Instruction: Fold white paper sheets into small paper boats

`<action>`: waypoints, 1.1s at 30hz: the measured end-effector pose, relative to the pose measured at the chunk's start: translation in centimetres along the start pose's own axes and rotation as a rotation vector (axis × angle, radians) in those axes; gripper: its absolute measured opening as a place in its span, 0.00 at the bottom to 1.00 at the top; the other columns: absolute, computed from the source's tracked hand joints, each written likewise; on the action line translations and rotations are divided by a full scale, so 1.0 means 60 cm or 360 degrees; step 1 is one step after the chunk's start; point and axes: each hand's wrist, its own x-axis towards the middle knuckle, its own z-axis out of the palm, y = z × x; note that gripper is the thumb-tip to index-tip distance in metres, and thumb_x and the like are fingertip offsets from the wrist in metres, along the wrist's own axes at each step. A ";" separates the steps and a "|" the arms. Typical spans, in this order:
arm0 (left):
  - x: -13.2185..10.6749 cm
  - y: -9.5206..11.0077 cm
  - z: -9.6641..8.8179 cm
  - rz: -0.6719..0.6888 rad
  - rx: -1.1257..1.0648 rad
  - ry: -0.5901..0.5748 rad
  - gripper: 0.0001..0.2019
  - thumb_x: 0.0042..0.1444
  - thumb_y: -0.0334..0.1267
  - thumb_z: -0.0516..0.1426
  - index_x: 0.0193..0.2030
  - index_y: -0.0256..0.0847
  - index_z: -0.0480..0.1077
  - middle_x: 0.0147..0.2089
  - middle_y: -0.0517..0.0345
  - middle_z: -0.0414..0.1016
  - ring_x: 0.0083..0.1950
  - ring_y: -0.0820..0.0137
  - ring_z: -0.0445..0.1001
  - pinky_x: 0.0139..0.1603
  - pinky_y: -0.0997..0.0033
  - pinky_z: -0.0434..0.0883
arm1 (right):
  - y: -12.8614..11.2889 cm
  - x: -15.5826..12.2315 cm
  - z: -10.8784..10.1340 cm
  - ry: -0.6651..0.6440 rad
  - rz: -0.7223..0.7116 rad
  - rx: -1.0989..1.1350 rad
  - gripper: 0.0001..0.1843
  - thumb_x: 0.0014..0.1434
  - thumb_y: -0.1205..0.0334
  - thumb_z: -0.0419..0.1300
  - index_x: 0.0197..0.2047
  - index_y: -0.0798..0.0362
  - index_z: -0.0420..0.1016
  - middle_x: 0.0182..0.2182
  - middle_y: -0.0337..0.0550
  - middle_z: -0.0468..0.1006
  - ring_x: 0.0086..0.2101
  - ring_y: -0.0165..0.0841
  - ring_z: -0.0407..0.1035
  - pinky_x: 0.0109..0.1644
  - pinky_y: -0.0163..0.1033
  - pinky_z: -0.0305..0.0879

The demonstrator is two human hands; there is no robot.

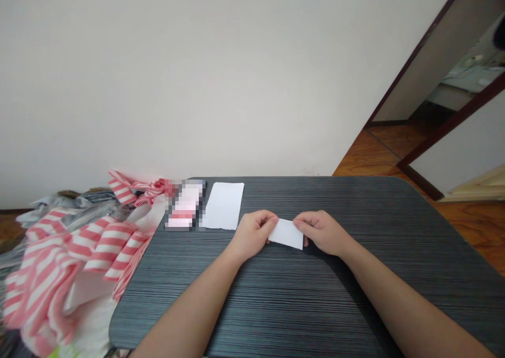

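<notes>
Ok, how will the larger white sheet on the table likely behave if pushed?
The larger white sheet looks thin, like paper, so it is probably light and apt to bend. Lying flat on the table, it would likely slide rather than roll or tip.

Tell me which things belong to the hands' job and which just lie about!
In use:
small white paper, between left hand and right hand
dark table
maybe the larger white sheet

Lying about, it seems:
striped cloth
pixelated item, can't tell what

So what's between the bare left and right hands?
The head view shows a small white rectangular paper piece, held by the left hand and the right hand.
</notes>
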 end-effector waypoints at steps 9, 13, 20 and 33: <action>0.000 0.008 0.004 -0.0072 -0.0225 -0.0099 0.16 0.57 0.48 0.52 0.40 0.37 0.71 0.24 0.59 0.69 0.22 0.74 0.66 0.21 0.77 0.62 | -0.001 0.001 0.001 -0.0033 -0.0024 0.0011 0.16 0.63 0.56 0.50 0.33 0.55 0.75 0.18 0.38 0.72 0.20 0.29 0.68 0.26 0.33 0.62; -0.001 0.015 0.001 0.0081 0.0037 -0.0033 0.14 0.58 0.45 0.51 0.35 0.37 0.73 0.26 0.58 0.70 0.26 0.74 0.65 0.25 0.76 0.60 | -0.002 0.001 0.004 -0.0054 -0.0034 -0.0022 0.16 0.63 0.56 0.50 0.33 0.55 0.75 0.18 0.38 0.72 0.20 0.29 0.68 0.26 0.32 0.62; 0.002 0.012 -0.003 0.0152 0.0180 0.0018 0.13 0.58 0.42 0.51 0.32 0.38 0.72 0.27 0.59 0.70 0.28 0.74 0.65 0.27 0.76 0.60 | 0.000 0.003 0.004 -0.0057 -0.0022 0.0005 0.16 0.62 0.56 0.51 0.34 0.55 0.76 0.20 0.38 0.74 0.19 0.28 0.67 0.24 0.32 0.62; 0.006 -0.005 0.005 -0.0077 -0.0447 -0.0063 0.14 0.58 0.45 0.51 0.43 0.36 0.66 0.21 0.61 0.70 0.18 0.77 0.66 0.20 0.79 0.63 | 0.013 0.007 0.005 0.0121 -0.0018 0.0318 0.16 0.62 0.53 0.51 0.38 0.56 0.73 0.23 0.40 0.75 0.18 0.27 0.65 0.22 0.32 0.61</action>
